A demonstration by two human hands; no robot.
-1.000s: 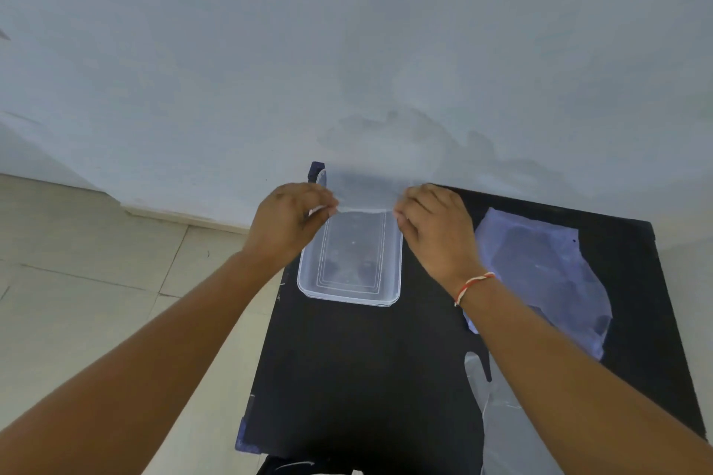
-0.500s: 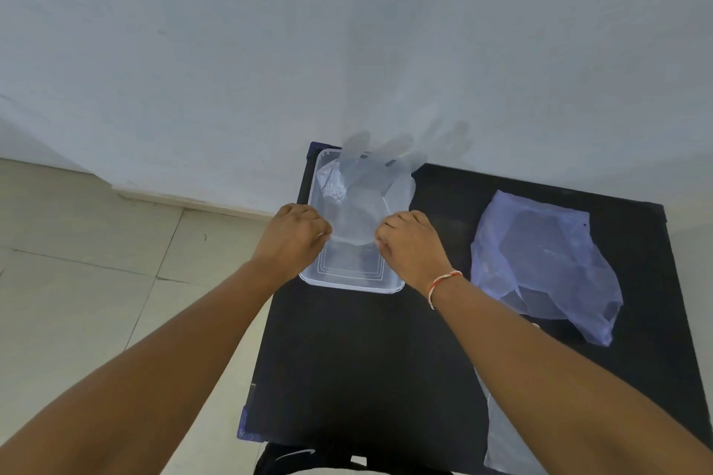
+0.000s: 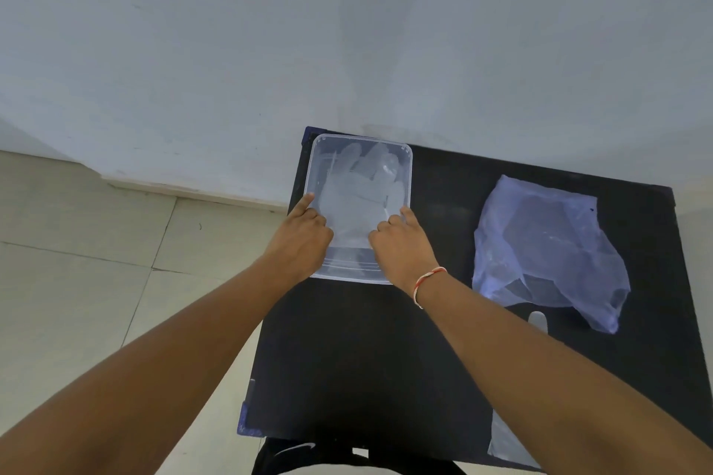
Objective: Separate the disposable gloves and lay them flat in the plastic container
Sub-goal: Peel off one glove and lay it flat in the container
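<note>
Both hands over the tub (image 3: 409,181) on the table (image 3: 347,351), glove (image 3: 357,197) flat inside. Left hand (image 3: 299,243) & right hand (image 3: 401,249): index out pressing glove, other fingers curled, pinching nothing. Bag (image 3: 548,243) well to the right.

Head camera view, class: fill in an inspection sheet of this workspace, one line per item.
Surface: black table, set against a pale wall.
Job's things: clear plastic container at the table's far left corner; a clear glove lies in it, fingers pointing away.
Clutter: crumpled clear plastic bag on the right; more clear film at the near edge.
Grips: left hand and right hand press down on the glove's near end, fingers curled.
Cables: nothing seen.
Surroundings: tiled floor left of the table.
</note>
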